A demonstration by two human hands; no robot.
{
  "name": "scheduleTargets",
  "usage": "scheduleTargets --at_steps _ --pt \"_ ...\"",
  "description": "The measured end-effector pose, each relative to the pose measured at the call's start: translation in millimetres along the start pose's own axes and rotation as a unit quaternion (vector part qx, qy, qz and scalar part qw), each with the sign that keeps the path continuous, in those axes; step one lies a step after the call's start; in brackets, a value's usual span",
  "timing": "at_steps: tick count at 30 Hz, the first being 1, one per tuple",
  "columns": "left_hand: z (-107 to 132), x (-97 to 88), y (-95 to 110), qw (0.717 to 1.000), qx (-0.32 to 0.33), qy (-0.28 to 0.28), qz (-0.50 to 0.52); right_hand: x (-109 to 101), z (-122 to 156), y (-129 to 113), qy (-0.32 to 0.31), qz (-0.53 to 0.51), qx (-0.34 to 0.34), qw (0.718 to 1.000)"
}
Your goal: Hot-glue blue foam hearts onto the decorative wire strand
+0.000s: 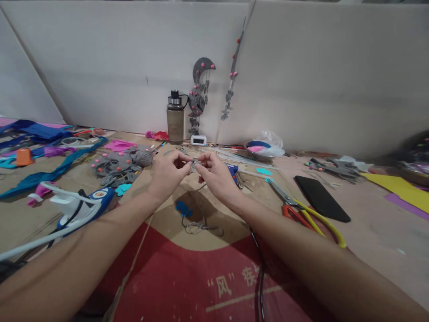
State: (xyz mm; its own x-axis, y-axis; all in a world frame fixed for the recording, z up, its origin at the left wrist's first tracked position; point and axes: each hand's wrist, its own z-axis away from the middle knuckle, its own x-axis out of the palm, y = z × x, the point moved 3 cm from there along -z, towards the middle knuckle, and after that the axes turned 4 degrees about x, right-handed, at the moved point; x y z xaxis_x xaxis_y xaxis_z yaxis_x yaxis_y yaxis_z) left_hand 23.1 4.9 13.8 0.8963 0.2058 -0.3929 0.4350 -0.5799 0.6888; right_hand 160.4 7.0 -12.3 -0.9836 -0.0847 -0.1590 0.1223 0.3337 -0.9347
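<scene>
My left hand and my right hand meet above the middle of the cardboard-covered table. Both pinch a small grey felt piece between thumb and fingertips. A thin grey thread hangs from it down to a loose tangle of grey cord on the cardboard, beside a small blue felt piece. A ball of grey yarn and a heap of grey felt shapes with pink dots lie just left of my left hand.
Yellow-handled scissors and a black phone lie to the right. A glue gun with a white cord sits at the left. A water bottle, a small clock, a bowl and hanging felt mobiles stand at the back wall.
</scene>
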Motion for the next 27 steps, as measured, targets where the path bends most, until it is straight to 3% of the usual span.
scheduleTargets --at_steps 4,9,15,27 --pt "0.2 5.1 5.5 0.99 -0.093 -0.025 0.104 -11.6 0.7 -5.7 0.053 0.086 -0.059 0.993" --pt "0.2 9.9 4.8 0.978 -0.131 -0.038 0.157 -16.9 3.0 -8.8 0.093 0.133 -0.076 0.984" --pt "2.5 9.2 9.6 0.978 -0.134 -0.07 0.142 -17.7 4.8 -8.7 0.107 0.168 -0.09 0.976" --pt "3.9 9.3 8.0 0.983 -0.107 -0.071 0.134 -17.9 5.0 -5.4 0.114 0.182 -0.102 0.971"
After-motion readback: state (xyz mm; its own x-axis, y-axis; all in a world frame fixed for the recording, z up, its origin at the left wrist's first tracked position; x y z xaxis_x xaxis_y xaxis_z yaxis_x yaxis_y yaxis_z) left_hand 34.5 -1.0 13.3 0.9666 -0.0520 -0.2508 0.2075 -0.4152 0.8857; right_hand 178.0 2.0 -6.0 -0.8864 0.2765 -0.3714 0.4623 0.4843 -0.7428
